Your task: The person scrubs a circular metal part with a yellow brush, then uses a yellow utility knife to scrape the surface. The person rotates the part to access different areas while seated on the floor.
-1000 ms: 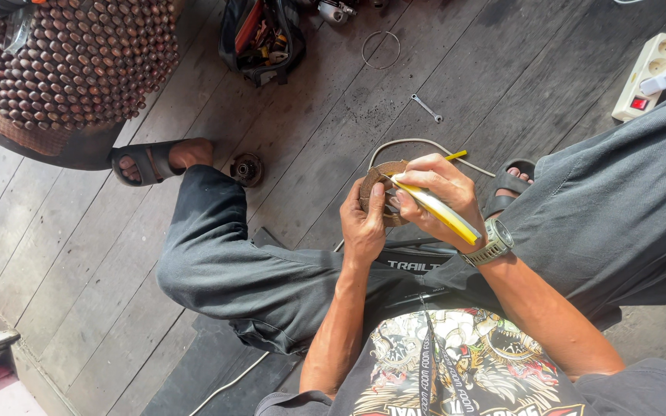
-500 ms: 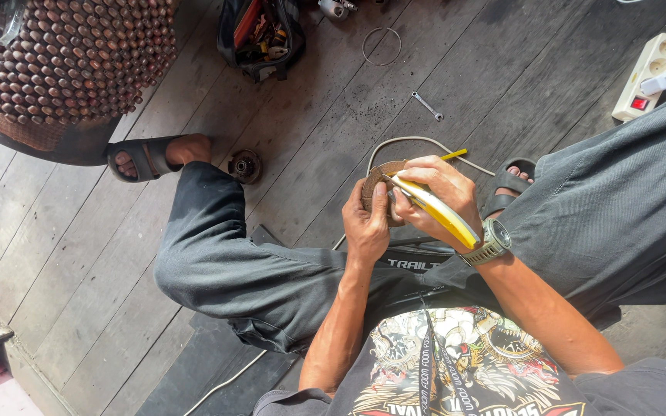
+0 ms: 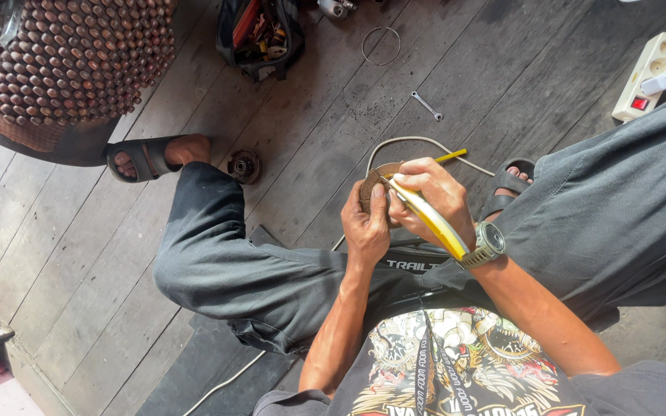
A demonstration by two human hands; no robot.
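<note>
1. While a brown ring-shaped disc (image 3: 371, 183) is gripped by the closed left hand (image 3: 367, 228), its edge is met by a yellow-handled tool (image 3: 428, 219) clasped in the right hand (image 3: 435, 196).
2. Disc and tool are held between the hands, above the lap.
3. For a clean result, the disc should be kept steady and the tip pressed lightly.
4. Beyond the hands, a small wrench (image 3: 426, 105) and a wire ring (image 3: 381, 45) are seen on the plank floor (image 3: 79, 254); a power strip (image 3: 648, 75) lies far to the right.

One head-worn camera is looking steeply down from above the seated person, facing the plank floor (image 3: 79, 254). It is sitting close over the lap, framing both forearms centrally.
</note>
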